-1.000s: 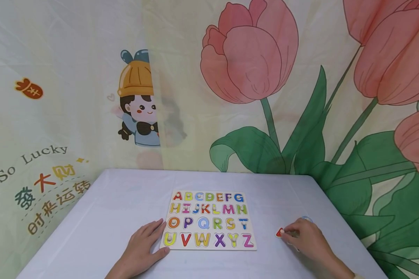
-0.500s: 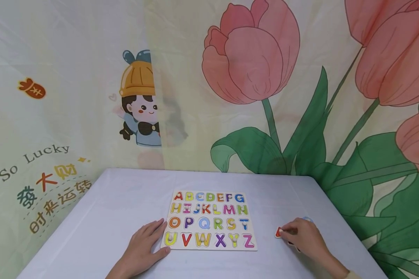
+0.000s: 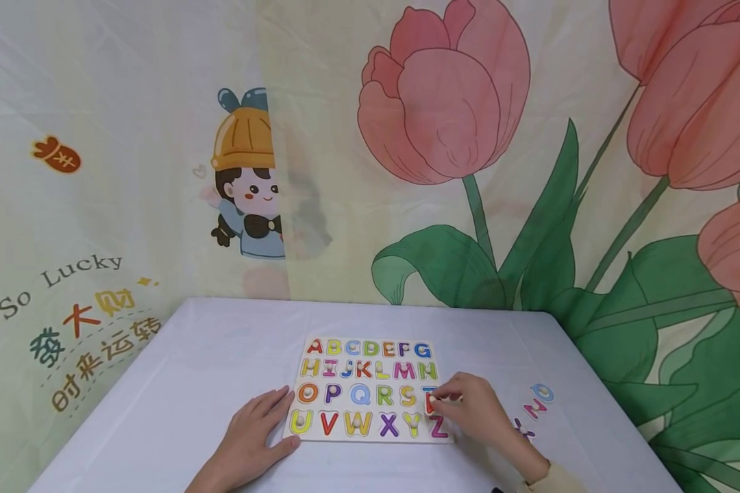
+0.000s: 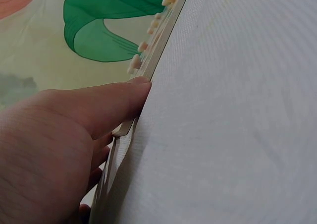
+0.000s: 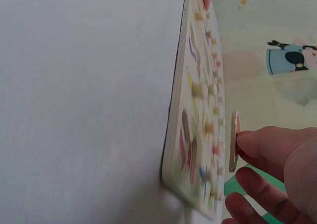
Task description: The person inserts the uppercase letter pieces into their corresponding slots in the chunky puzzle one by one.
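Note:
A wooden alphabet puzzle board (image 3: 370,442) lies on the table, most of its letters carrying a small knob. My left hand (image 3: 253,438) rests at its left side, fingers fairly straight, with the thumb (image 4: 116,102) touching the front edge near the corner. My right hand (image 3: 477,411) pinches a red letter piece (image 5: 234,142) between thumb and fingertips. That piece is above the board's right side, around the T and Z; the right wrist view shows it edge-on and apart from the board. Its letter is partly covered by my fingers.
To the right of the board lie a blue Q-like piece (image 3: 543,394), a pink piece (image 3: 535,409) and a purple X-like piece (image 3: 523,430), partly hidden by my right arm. A white cloth (image 3: 234,349) covers the table. Behind stands a printed tulip curtain (image 3: 321,150).
My right hand has lifted the red letter piece from the tabletop and carried it left over the board. The loose pieces beneath it have come into view. My left hand stays put.

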Demonstrator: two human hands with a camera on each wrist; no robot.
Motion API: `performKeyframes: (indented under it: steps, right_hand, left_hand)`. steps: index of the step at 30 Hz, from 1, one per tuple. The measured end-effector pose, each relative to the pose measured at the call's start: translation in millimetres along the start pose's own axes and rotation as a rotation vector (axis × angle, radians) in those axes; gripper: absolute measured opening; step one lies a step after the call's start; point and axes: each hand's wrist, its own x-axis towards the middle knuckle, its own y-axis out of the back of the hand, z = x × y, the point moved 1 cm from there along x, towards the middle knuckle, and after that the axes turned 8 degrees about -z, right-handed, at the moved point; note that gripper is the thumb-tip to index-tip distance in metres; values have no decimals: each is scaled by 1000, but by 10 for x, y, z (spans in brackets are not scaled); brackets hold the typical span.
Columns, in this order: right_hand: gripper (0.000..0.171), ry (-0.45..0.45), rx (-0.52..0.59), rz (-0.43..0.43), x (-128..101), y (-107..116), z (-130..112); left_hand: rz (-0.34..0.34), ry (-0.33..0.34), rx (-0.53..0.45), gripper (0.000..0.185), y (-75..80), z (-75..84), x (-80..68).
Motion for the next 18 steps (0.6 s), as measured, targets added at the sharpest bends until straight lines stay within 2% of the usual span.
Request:
performKeyframes:
  steps: [7,13,18]
  right_hand:
    - [4,197,9,-79,164,-325,-481]
    - [4,260,81,-141,280,-606,-875]
    - [4,321,73,-179,346,-793,-1091]
  left_hand:
    - [-6,0,0,86,7,2,-1]
    - [-4,-2,-1,85,25,7,-10]
    - [-10,-5,-1,85,26,8,-9]
